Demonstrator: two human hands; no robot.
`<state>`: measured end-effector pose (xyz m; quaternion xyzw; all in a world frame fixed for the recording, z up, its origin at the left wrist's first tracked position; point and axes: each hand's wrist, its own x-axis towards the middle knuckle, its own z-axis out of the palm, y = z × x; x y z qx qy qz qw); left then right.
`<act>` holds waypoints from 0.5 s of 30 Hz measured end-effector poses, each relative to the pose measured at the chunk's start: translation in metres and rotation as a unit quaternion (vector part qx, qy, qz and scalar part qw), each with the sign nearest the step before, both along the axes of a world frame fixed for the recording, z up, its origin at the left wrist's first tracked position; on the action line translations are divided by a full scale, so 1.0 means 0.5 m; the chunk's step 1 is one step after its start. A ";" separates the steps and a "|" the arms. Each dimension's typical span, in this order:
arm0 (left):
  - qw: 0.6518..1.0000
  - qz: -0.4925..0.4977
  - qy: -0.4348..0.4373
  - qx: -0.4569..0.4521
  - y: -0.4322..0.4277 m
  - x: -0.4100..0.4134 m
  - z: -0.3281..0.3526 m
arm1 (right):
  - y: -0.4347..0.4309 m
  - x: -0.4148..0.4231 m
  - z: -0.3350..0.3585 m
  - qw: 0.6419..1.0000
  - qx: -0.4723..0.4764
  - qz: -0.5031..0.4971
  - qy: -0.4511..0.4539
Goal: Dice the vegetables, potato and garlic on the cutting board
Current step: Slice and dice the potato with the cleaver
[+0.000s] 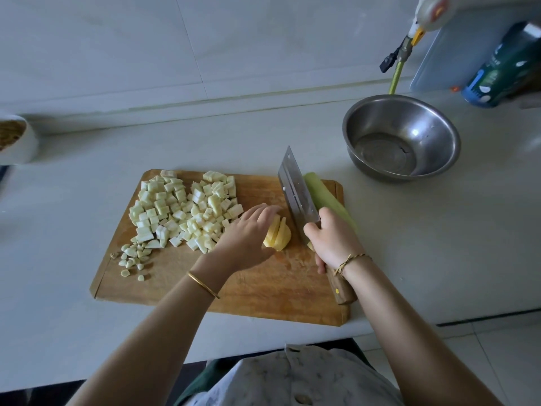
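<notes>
A wooden cutting board (263, 291) lies on the counter. A yellow potato (279, 234), cut into slices, sits at its middle, and my left hand (248, 232) rests over its left side with fingers extended. My right hand (333, 240) grips the wooden handle of a cleaver (295, 190), whose blade stands just right of the potato. A pale green peeled stalk (319, 191) lies along the board's right edge behind the blade. A heap of pale diced vegetable (181, 209) covers the board's upper left. Chopped garlic pieces (133, 257) are scattered at the left.
A steel bowl (401, 136) stands on the counter at the back right. Behind it are a blue-green bottle (497, 71), a white board (450, 60) and a gas valve with a yellow-green hose (395, 77). A white bowl (16, 139) sits at the far left edge.
</notes>
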<state>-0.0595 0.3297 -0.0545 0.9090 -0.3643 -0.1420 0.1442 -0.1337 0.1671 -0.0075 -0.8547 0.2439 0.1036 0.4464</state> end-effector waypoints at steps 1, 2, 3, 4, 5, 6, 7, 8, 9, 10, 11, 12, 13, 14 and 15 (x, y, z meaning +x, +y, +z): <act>1.000 0.013 0.000 -0.022 0.002 -0.006 -0.006 | 0.001 0.001 -0.003 1.000 0.001 -0.002 0.003; 0.999 0.026 -0.004 -0.042 0.004 -0.013 -0.011 | 0.003 0.002 -0.006 1.000 0.004 -0.004 0.006; 0.997 0.037 -0.013 -0.062 0.004 -0.021 -0.016 | 0.005 0.003 -0.008 1.000 0.006 -0.005 0.007; 0.995 0.045 -0.025 -0.082 0.004 -0.029 -0.021 | 0.006 0.004 -0.010 1.000 0.008 -0.005 0.007; 0.993 0.052 -0.036 -0.102 0.003 -0.037 -0.025 | 0.006 0.005 -0.011 1.000 0.007 -0.004 0.007; 0.990 0.061 -0.042 -0.122 0.003 -0.044 -0.030 | 0.006 0.006 -0.011 1.000 0.007 -0.001 0.007; 0.987 0.071 -0.045 -0.140 0.002 -0.050 -0.034 | 0.005 0.008 -0.010 1.000 0.008 0.002 0.008; 0.984 0.083 -0.046 -0.153 0.001 -0.054 -0.037 | 0.005 0.009 -0.008 1.000 0.011 0.005 0.008; 0.981 0.097 -0.045 -0.161 -0.001 -0.058 -0.039 | 0.004 0.010 -0.006 1.000 0.014 0.008 0.007; 0.978 0.113 -0.041 -0.168 -0.003 -0.060 -0.041 | 0.003 0.010 -0.005 1.000 0.015 0.013 0.007; 0.975 0.131 -0.029 -0.175 -0.006 -0.064 -0.041 | 0.002 0.010 -0.004 1.000 0.014 0.020 0.007; 0.971 0.151 -0.009 -0.184 -0.009 -0.067 -0.039 | 0.002 0.010 -0.004 1.000 0.011 0.027 0.007; 0.966 0.173 0.015 -0.190 -0.012 -0.071 -0.036 | 0.002 0.009 -0.003 0.999 0.006 0.035 0.006; 0.962 0.194 0.035 -0.190 -0.015 -0.073 -0.034 | 0.002 0.008 -0.002 0.999 -0.001 0.042 0.004; 0.959 0.211 0.048 -0.186 -0.017 -0.075 -0.032 | 0.003 0.007 -0.001 0.999 -0.008 0.049 0.000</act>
